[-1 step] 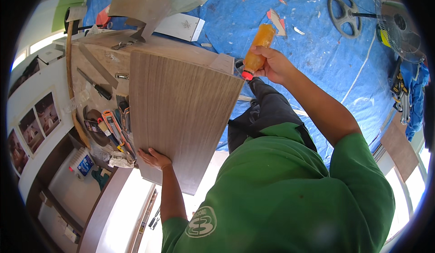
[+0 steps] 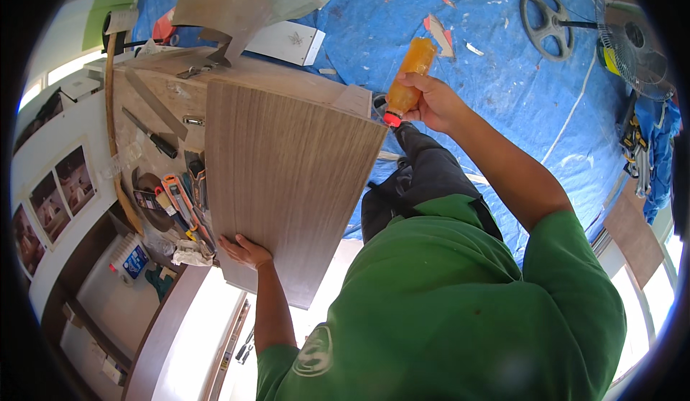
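The right hand (image 2: pixel 435 103) is closed around an amber bottle (image 2: pixel 413 70), fingers wrapped near its cap end. The bottle tilts with its red cap (image 2: pixel 392 119) lowest, right by 1 corner of the wood-grain board (image 2: pixel 287 178); whether they touch, I cannot tell. The left hand (image 2: pixel 246 251) grips nothing: it rests open and flat on the board, fingers a little spread, by the near left edge.

The step in hand looks like holding the bottle at the board's edge while the other hand steadies it, so these 2 hands share the work. The next move seems to call for fine control of the cap and a still board.

Further out, tools (image 2: pixel 180 196) lie left of the board, and a blue sheet (image 2: pixel 489 113) covers the floor.
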Motion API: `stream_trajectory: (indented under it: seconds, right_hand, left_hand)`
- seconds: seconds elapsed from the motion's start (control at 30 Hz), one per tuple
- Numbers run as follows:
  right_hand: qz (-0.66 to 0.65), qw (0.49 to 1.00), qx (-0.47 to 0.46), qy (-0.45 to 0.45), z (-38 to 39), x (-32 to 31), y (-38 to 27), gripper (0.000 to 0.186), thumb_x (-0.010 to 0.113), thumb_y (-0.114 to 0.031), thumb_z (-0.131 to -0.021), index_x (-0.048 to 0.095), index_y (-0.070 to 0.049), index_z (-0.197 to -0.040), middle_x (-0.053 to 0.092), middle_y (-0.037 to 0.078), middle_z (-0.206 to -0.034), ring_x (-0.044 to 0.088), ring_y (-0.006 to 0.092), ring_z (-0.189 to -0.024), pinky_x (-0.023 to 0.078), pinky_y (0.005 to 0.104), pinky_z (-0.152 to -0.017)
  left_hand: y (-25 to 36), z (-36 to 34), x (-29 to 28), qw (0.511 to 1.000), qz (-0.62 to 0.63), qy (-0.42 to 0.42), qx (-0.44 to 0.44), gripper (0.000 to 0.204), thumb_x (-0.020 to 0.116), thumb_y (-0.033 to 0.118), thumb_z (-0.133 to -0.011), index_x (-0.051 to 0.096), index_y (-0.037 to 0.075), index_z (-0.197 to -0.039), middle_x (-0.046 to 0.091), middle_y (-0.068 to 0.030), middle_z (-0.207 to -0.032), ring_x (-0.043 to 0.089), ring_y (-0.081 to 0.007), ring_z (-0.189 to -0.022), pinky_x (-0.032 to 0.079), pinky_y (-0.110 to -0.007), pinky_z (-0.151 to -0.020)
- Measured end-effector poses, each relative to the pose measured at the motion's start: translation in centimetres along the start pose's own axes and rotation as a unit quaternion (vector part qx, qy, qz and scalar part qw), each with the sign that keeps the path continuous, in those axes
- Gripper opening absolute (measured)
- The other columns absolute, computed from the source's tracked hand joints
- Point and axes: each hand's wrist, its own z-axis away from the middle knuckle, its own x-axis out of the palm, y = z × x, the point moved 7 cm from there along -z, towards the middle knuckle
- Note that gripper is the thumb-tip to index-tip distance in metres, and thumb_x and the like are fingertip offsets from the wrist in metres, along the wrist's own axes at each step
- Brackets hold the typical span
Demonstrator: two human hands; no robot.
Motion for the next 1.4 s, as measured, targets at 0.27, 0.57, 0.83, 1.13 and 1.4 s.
stream_trajectory:
  seconds: [0.27,0.57,0.83,1.13,1.4]
  right_hand:
    - [0.050,0.999,-0.022,-0.004,-0.4,1.1,-1.3,0.039,0.074,-0.029,-0.090,0.060,-0.011,-0.122,0.069,0.006,-0.105,0.074,0.0211,-0.089,0.062,0.0379,-0.072]
    - [0.062,0.997,-0.037,-0.017,1.0,2.5,-2.0,0.041,0.076,-0.031,-0.089,0.059,-0.011,-0.121,0.069,0.005,-0.104,0.074,0.0209,-0.087,0.062,0.0344,-0.066]
    - [-0.002,0.999,-0.025,-0.036,2.8,1.9,-2.7,0.044,0.072,-0.031,-0.092,0.053,-0.007,-0.124,0.068,0.013,-0.108,0.073,0.0262,-0.093,0.064,0.0381,-0.071]
    - [-0.118,0.991,0.052,0.031,0.6,-2.2,1.5,0.049,0.072,-0.037,-0.093,0.050,-0.006,-0.124,0.064,0.014,-0.106,0.073,0.0298,-0.091,0.066,0.0418,-0.075]
    - [-0.170,0.980,0.023,0.099,1.8,-0.8,-0.1,0.038,0.068,-0.042,-0.096,0.059,-0.011,-0.115,0.070,0.010,-0.098,0.073,0.0239,-0.085,0.066,0.0370,-0.068]
  left_hand:
    - [0.7,-0.3,0.7,1.000,0.000,-0.007,-0.014,0.077,0.034,0.062,-0.104,0.036,0.007,-0.158,0.028,-0.0201,-0.165,0.028,-0.0400,-0.150,0.024,-0.056,-0.122]
    - [0.9,-0.4,0.5,1.000,-0.003,-0.004,-0.010,0.076,0.033,0.062,-0.104,0.036,0.007,-0.157,0.028,-0.0204,-0.165,0.028,-0.0399,-0.151,0.024,-0.056,-0.122]
    - [0.4,-0.3,0.7,1.000,-0.005,-0.002,-0.010,0.076,0.035,0.061,-0.105,0.036,0.006,-0.157,0.029,-0.0213,-0.164,0.029,-0.0402,-0.150,0.025,-0.055,-0.122]
    - [0.7,-0.5,0.7,1.000,0.000,-0.002,-0.004,0.075,0.035,0.060,-0.105,0.036,0.006,-0.157,0.030,-0.0223,-0.164,0.030,-0.0408,-0.149,0.025,-0.056,-0.121]
    - [0.5,-0.3,0.8,1.000,-0.009,0.011,-0.010,0.075,0.036,0.060,-0.105,0.037,0.006,-0.157,0.031,-0.0225,-0.163,0.032,-0.0415,-0.148,0.027,-0.056,-0.120]
